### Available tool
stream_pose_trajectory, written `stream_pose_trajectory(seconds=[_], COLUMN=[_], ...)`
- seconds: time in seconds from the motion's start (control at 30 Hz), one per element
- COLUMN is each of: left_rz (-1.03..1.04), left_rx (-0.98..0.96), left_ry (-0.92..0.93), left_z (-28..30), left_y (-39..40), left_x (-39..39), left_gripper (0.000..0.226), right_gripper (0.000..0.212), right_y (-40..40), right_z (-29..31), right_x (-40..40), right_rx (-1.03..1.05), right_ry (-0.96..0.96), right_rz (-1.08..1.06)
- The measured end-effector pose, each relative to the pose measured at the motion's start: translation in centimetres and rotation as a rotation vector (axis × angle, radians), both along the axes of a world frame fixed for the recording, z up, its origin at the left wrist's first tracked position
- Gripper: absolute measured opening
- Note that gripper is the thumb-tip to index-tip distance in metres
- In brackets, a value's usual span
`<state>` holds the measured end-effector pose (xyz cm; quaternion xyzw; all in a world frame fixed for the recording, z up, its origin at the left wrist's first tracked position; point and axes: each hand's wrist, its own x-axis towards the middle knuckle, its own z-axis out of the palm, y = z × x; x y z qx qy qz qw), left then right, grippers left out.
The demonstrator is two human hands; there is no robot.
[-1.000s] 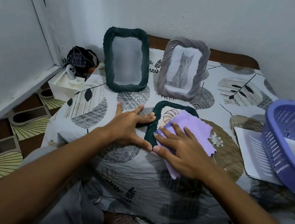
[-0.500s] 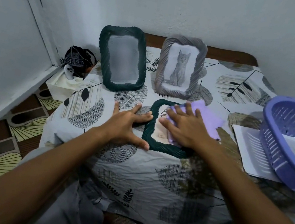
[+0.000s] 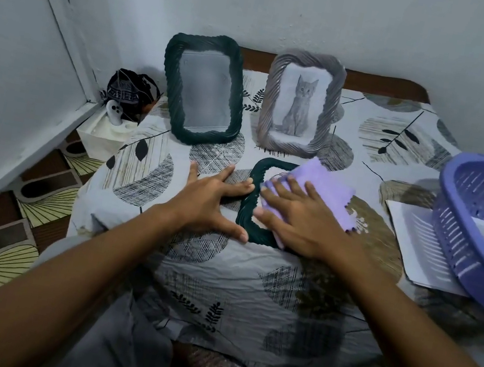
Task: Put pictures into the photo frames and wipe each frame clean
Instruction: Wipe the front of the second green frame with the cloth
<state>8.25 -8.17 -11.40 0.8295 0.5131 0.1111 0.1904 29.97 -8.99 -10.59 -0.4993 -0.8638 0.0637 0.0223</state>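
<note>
Left hand (image 3: 210, 200): fingers spread flat, bracing the left edge of the flat-lying green frame (image 3: 248, 204). Right hand (image 3: 298, 222): fingers extended, pressing the purple cloth (image 3: 327, 188) onto it. Behind, 2 frames stand upright: dark green frame (image 3: 202, 90), grey cat-picture frame (image 3: 301, 103).
</note>
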Motion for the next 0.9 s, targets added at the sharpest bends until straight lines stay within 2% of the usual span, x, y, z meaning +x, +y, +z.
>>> stream_pose_trajectory(seconds=[0.07, 0.17, 0.27, 0.37, 0.5, 0.67, 0.77, 0.9], left_rz=[-0.005, 0.001, -0.008, 0.013, 0.007, 0.002, -0.001, 0.015], left_rx=[0.012, 0.007, -0.006, -0.006, -0.010, -0.013, -0.008, -0.012], left_ry=[0.003, -0.007, -0.007, 0.000, 0.000, -0.011, -0.006, -0.019], left_z=[-0.3, -0.5, -0.2, 0.4, 0.2, -0.1, 0.0, -0.2], left_y=[0.2, 0.4, 0.1, -0.3, -0.3, -0.1, -0.1, 0.1], left_x=[-0.2, -0.3, -0.2, 0.0, 0.0, -0.1, -0.1, -0.1], left_gripper=[0.121, 0.119, 0.119, 0.110, 0.110, 0.111, 0.112, 0.113], right_gripper=[0.096, 0.097, 0.095, 0.094, 0.103, 0.111, 0.100, 0.091], right_y=[-1.8, -0.8, 2.6, 3.3, 0.3, 0.2, 2.8, 4.0], right_z=[-0.1, 0.0, 0.1, 0.2, 0.0, 0.1, 0.5, -0.1], right_x=[1.9, 4.0, 2.2, -1.1, 0.0, 3.5, 1.9, -1.7], right_rx=[0.019, 0.051, 0.028, -0.014, 0.038, 0.093, 0.041, 0.021], right_ry=[0.039, -0.030, -0.063, -0.026, -0.005, -0.123, -0.130, -0.061], right_rz=[0.054, -0.038, -0.185, -0.147, -0.063, -0.181, -0.278, -0.187])
